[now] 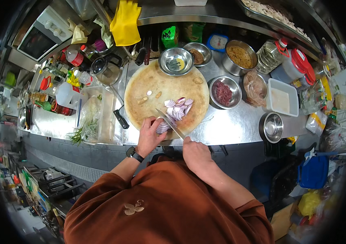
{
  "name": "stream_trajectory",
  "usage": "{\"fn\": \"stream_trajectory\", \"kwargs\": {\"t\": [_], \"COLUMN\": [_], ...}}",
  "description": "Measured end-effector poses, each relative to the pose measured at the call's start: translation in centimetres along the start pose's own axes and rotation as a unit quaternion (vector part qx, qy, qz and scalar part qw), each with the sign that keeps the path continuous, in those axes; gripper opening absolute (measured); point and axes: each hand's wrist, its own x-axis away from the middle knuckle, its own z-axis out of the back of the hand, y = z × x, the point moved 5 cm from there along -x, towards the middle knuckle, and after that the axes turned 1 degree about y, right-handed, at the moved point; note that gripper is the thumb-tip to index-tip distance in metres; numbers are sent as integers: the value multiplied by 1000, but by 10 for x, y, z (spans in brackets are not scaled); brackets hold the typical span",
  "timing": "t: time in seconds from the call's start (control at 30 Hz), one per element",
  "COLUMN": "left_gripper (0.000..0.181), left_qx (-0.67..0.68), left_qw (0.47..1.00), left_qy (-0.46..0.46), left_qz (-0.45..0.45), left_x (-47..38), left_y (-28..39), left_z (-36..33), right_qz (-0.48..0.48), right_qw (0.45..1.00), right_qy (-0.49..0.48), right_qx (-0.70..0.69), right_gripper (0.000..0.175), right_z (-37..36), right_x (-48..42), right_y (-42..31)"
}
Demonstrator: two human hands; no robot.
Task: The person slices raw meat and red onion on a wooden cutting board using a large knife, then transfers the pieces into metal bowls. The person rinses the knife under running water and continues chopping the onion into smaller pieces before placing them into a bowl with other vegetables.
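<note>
My left hand (151, 133) rests at the near edge of a round chopping board (139, 82), its fingertips pressing on a sliced piece of red onion (162, 127). In my right hand (196, 154) is the handle of a kitchen knife (171, 124). Its blade slants away to the left, right beside the held onion. Just beyond the blade lies a loose heap of cut red onion (179, 107). A small white slice (149, 93) sits alone on the board's left half. My right fist hides most of the knife's handle.
A steel bowl (176, 71) stands on the board's far edge. Right of the board is a bowl of raw red meat (225, 103). A black-handled knife (121, 118) lies left of it, near a plastic tub (102, 122) with bagged greens. Yellow rubber gloves (125, 24) hang behind.
</note>
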Motion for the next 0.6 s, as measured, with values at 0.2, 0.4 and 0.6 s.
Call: {"fn": "stream_trajectory", "kwargs": {"t": [0.2,0.4,0.6], "left_gripper": [55,57,66], "left_qx": [-6,-12,-28], "left_qw": [1000,998,987], "left_qy": [-15,38,123], "left_qz": [-18,41,95], "left_x": [-9,7,8], "left_y": [4,-19,-51], "left_z": [4,17,39], "right_qz": [24,-1,-26], "right_qw": [1000,1000,998], "right_qy": [-3,6,5], "right_qx": [11,10,-64], "right_gripper": [13,14,16], "right_z": [-1,-6,9], "right_x": [-10,-6,0], "right_y": [8,18,41]}}
